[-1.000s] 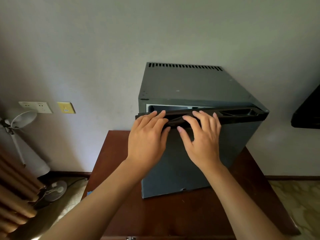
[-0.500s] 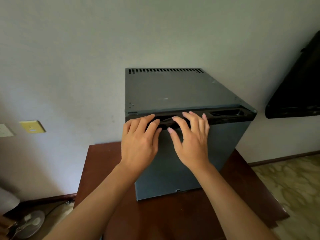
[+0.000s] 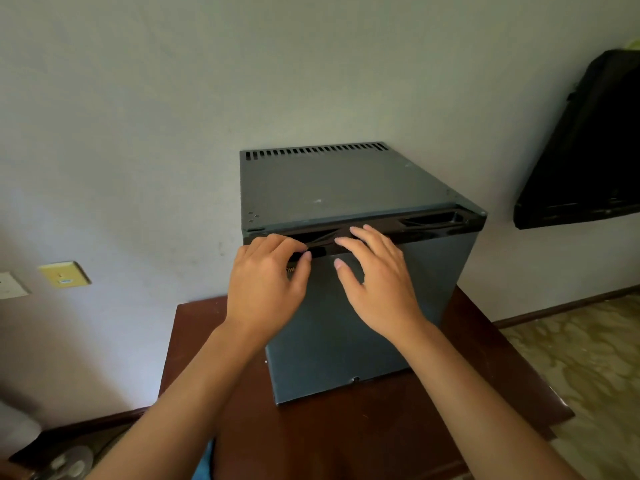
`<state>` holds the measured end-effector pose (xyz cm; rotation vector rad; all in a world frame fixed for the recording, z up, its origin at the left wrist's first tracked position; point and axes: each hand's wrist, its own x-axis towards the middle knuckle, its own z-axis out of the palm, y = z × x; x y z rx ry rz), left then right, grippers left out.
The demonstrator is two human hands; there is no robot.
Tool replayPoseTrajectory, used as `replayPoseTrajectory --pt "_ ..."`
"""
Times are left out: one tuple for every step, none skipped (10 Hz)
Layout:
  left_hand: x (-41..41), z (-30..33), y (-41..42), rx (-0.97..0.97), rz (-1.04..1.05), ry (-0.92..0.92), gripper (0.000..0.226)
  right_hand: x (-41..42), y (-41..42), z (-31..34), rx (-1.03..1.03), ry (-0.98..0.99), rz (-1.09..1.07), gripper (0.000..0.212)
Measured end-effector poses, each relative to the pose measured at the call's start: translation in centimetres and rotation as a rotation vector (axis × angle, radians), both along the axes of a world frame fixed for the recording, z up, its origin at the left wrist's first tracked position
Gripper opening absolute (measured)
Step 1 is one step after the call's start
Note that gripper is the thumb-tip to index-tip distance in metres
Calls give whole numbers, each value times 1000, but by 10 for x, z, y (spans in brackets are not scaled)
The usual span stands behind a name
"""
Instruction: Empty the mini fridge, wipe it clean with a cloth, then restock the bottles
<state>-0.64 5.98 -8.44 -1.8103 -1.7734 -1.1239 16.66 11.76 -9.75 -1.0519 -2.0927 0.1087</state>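
Head view: both hands [image 3: 322,278] rest loose-fingered on mini fridge [image 3: 346,188] door's top edge; interior hidden.

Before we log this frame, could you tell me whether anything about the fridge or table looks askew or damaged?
Nothing looks damaged or spilled. The fridge stands upright on the table, its door looking shut. Both hands, left hand and right hand, are at the door's black top edge. Only small pale marks show on its top.
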Motion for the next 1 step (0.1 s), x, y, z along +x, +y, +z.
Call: replayPoseTrajectory --pt "11 9 -9 -7 -40 -217 21 11 -8 9 -116 172 82 17"
